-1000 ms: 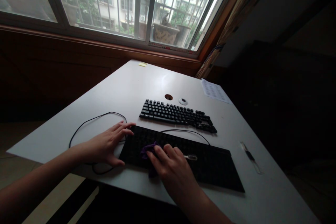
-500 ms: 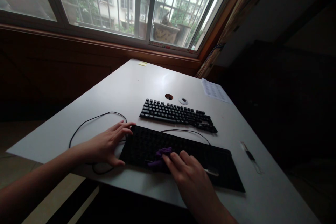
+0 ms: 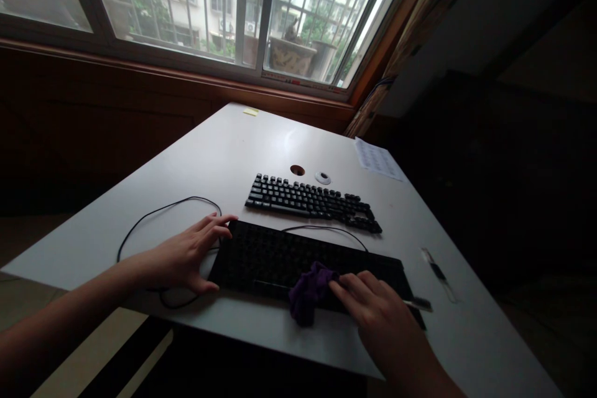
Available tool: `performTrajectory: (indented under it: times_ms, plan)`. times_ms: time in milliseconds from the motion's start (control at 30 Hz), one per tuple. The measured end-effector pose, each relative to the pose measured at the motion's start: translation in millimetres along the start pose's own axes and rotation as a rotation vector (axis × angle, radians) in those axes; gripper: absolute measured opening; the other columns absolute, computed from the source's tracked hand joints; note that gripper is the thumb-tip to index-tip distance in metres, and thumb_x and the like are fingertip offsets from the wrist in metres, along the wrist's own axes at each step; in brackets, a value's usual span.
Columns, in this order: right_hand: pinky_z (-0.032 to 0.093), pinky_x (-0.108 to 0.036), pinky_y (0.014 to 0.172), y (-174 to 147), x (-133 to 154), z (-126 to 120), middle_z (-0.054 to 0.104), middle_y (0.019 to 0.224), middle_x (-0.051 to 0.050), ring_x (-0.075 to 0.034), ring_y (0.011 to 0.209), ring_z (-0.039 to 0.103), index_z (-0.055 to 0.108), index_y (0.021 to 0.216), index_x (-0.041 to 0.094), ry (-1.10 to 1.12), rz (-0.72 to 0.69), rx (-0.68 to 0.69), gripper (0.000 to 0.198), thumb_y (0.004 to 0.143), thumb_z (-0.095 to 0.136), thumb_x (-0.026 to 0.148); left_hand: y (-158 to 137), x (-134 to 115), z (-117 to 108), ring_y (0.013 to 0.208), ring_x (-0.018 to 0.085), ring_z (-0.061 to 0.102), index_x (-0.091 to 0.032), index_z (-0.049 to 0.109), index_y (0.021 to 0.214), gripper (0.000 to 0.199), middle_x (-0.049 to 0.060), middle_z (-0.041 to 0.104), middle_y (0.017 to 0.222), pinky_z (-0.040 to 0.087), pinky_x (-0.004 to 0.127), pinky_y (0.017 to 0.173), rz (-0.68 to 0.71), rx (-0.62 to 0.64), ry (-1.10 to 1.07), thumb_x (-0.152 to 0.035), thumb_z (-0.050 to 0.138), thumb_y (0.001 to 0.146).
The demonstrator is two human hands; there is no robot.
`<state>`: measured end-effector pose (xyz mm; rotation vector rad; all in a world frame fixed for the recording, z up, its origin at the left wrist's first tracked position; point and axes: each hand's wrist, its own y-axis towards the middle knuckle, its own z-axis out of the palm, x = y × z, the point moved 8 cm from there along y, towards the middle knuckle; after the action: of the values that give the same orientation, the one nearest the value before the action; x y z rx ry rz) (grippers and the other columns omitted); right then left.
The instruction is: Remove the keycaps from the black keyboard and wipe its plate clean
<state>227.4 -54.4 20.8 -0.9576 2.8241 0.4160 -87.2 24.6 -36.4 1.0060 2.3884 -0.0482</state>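
A black keyboard base (image 3: 275,255), its keycaps apparently off, lies near the table's front edge. My left hand (image 3: 189,258) grips its left end, with fingertips at the far corner and thumb at the near one. In my right hand (image 3: 387,317) is a bunched purple cloth (image 3: 310,292), pressed over the base's near edge right of the middle. A slim tool with a brush-like tip (image 3: 420,303) sticks out on the right side of that hand; its other end is hidden. Beyond the base, black keycaps (image 3: 308,199) are laid out in keyboard order.
A black cable (image 3: 153,214) loops on the left of the white table (image 3: 209,155). To the right lies a small wire-ended tool (image 3: 437,270). Farther back are a cable hole (image 3: 297,170), its round cover (image 3: 323,178), printed paper (image 3: 379,158) and a yellow note (image 3: 250,112).
My right hand has slid to the right along the base with the cloth and the slim tool. More of the cloth hangs over the near edge. My left hand keeps its place on the base.
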Motion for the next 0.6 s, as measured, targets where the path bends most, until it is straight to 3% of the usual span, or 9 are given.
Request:
performTrajectory:
  times_ms: [167, 300, 467, 600]
  plan:
    - [0.056, -0.04, 0.08, -3.7, -11.2, 0.2, 0.071, 0.107, -0.007, -0.024, 0.094, 0.064, 0.063, 0.126, 0.02, 0.247, 0.093, -0.063, 0.052, 0.087, 0.044, -0.007, -0.2, -0.6, -0.4, 0.151, 0.044, 0.02, -0.025, 0.038, 0.134, 0.084, 0.016, 0.024, 0.163, 0.04, 0.064, 0.114, 0.006, 0.004, -0.005, -0.041, 0.087, 0.067]
    - [0.058, -0.034, 0.082, -15.8, -34.5, -12.7, 0.071, 0.104, -0.006, -0.021, 0.095, 0.067, 0.058, 0.129, 0.023, 0.423, 0.173, -0.136, 0.033, 0.1, 0.048, 0.011, 0.0, -2.2, -1.5, 0.151, 0.043, 0.02, -0.026, 0.037, 0.134, 0.084, 0.016, 0.024, 0.164, 0.041, 0.063, 0.114, 0.001, 0.01, 0.005, -0.039, 0.087, 0.068]
    - [0.057, -0.032, 0.085, -32.8, -55.6, -43.3, 0.072, 0.11, -0.003, -0.02, 0.1, 0.069, 0.061, 0.131, 0.029, 0.388, 0.211, -0.217, 0.031, 0.101, 0.052, 0.023, 0.0, -3.4, -3.3, 0.151, 0.043, 0.02, -0.026, 0.039, 0.134, 0.083, 0.015, 0.023, 0.164, 0.041, 0.063, 0.114, -0.015, 0.014, -0.009, -0.039, 0.087, 0.067]
    - [0.056, -0.035, 0.091, -29.2, -54.1, -57.5, 0.071, 0.114, -0.003, -0.021, 0.105, 0.068, 0.065, 0.126, 0.03, 0.355, 0.224, -0.283, 0.027, 0.1, 0.056, 0.025, -0.4, -2.7, -2.6, 0.151, 0.044, 0.02, -0.026, 0.039, 0.134, 0.083, 0.015, 0.023, 0.164, 0.041, 0.063, 0.113, -0.017, 0.024, -0.008, -0.038, 0.088, 0.067]
